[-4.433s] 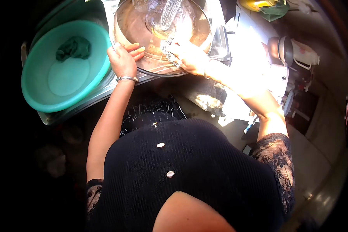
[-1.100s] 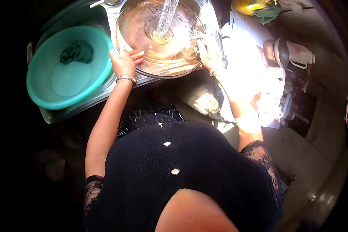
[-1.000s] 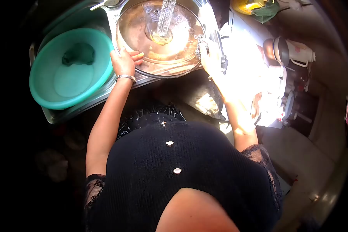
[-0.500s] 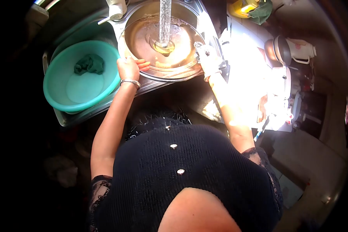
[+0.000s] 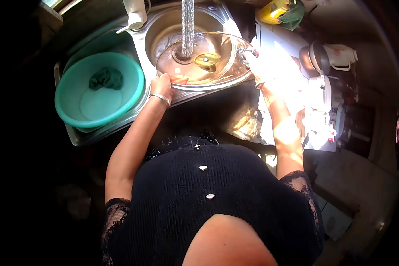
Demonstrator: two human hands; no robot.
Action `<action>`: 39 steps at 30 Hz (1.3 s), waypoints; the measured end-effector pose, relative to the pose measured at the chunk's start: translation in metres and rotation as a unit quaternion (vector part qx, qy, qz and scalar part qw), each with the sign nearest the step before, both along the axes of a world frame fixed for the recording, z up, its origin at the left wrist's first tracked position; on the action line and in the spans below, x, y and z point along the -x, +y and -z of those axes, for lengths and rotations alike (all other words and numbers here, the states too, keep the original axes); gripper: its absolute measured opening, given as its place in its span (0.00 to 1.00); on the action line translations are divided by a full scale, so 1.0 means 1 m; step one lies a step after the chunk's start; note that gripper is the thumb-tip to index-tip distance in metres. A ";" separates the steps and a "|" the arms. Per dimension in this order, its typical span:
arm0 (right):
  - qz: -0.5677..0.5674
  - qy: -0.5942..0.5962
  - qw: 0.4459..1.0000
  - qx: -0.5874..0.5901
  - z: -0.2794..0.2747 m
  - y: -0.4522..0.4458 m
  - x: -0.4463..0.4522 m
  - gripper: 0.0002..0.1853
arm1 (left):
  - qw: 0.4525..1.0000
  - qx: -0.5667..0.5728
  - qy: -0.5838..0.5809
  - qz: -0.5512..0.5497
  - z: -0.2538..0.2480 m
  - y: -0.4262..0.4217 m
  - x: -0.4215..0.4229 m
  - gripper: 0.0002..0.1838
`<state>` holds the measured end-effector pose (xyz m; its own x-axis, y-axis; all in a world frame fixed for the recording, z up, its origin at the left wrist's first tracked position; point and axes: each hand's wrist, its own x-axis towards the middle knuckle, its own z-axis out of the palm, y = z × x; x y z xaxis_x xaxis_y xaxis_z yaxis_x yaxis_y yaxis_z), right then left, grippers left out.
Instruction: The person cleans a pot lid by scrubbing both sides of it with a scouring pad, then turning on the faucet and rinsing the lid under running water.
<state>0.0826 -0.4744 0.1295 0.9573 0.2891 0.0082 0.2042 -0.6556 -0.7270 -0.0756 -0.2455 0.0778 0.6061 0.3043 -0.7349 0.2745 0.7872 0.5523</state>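
Note:
A round, see-through glass lid with a knob is tilted over the right sink bowl. Its near-left rim is in my left hand, fingertips showing through the glass. At the right edge of the lid, my right hand is closed on a dark steel wool scrubber, which touches the rim. Bright sunlight washes out much of that hand. A stream of water falls onto the lid, left of the knob.
On the left, a green basin with a dark green cloth sits in the other bowl. A white tap body stands behind. To the right are a yellow container, a pan and a white jug on a sunlit counter.
The lid has shifted right and tilted, so the knob now lies right of the water stream. Both hands moved right with it, still at its edges.

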 end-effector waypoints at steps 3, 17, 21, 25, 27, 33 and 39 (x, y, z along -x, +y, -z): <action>-0.025 0.065 0.996 -0.061 -0.014 0.002 -0.016 0.14 | 0.999 0.004 -0.007 0.034 0.010 -0.007 0.001 0.17; -0.105 -0.202 0.962 0.151 -0.108 0.051 -0.004 0.21 | 0.983 0.117 -0.058 0.126 0.030 -0.033 -0.003 0.15; -0.117 -0.252 0.949 0.149 -0.113 0.058 -0.004 0.19 | 0.983 0.120 -0.060 0.126 0.020 -0.031 -0.005 0.15; -0.113 -0.284 0.940 0.151 -0.120 0.071 0.006 0.14 | 0.981 0.137 -0.088 0.109 0.030 -0.029 -0.007 0.14; -0.118 -0.291 0.938 0.146 -0.121 0.072 0.007 0.14 | 0.983 0.125 -0.074 0.110 0.031 -0.029 -0.008 0.14; -0.138 -0.293 0.938 0.120 -0.120 0.069 0.008 0.16 | 0.979 0.113 -0.073 0.151 0.037 -0.020 -0.005 0.13; -0.181 -0.334 0.918 0.112 -0.121 0.072 0.017 0.13 | 0.981 0.080 -0.059 0.164 0.029 -0.014 -0.008 0.14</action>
